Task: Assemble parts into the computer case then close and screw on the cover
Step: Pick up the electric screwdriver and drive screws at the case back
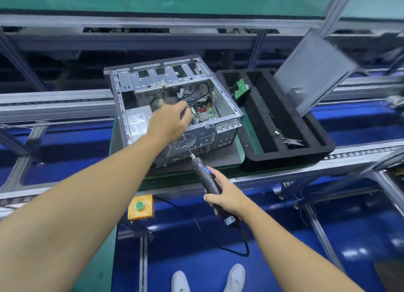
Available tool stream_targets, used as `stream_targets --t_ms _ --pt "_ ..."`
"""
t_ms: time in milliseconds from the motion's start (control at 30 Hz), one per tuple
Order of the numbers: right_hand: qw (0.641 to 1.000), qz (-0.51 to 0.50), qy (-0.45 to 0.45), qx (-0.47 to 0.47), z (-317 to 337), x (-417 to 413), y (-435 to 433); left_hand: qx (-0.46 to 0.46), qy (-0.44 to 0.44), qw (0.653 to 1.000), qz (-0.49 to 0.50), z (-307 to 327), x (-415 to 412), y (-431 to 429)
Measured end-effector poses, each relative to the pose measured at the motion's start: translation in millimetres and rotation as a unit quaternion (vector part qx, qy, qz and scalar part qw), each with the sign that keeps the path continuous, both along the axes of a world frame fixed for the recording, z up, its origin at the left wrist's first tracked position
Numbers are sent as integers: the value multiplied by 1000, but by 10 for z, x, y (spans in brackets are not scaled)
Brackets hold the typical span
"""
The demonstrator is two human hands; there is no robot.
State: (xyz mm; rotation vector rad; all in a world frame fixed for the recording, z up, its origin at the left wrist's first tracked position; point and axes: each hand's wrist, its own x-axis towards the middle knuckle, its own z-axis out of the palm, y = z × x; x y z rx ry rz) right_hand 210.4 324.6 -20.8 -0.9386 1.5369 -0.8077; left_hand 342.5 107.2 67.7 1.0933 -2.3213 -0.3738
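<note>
An open grey computer case [227, 108] lies on its side on a green-edged pallet, with a green motherboard [204, 112] and a power supply [137, 122] showing inside. My left hand [170, 121] reaches over the case's near wall into the middle, fingers curled; whether they pinch anything I cannot make out. My right hand [227, 199] grips a black electric screwdriver [207, 178], its bit tip pointing at the case's rear panel. The grey side cover [312, 71] leans upright in the black foam tray.
A black foam tray [284, 156] right of the case holds a green-boarded hard drive [240, 90] and a small metal bracket [291, 141]. A yellow box with a green button [140, 206] sits on the frame's near edge. Aluminium conveyor rails run left and right.
</note>
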Motion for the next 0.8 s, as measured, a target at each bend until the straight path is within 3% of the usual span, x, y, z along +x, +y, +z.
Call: stream_targets --t_ms 200,467,633,800 --pt "999 -32 -18 -37 341 -751 116 97 50 994 -19 34 -666 209" --pt "976 -180 -82 -95 595 -2059 56 142 57 981 -119 30 -2004 331" --pt "966 -228 -81 -95 434 -2820 -135 204 -45 966 -149 -215 -2819 124" --pt "974 -204 -79 -61 278 -3354 -440 221 -243 934 -142 -679 -3293 -110"
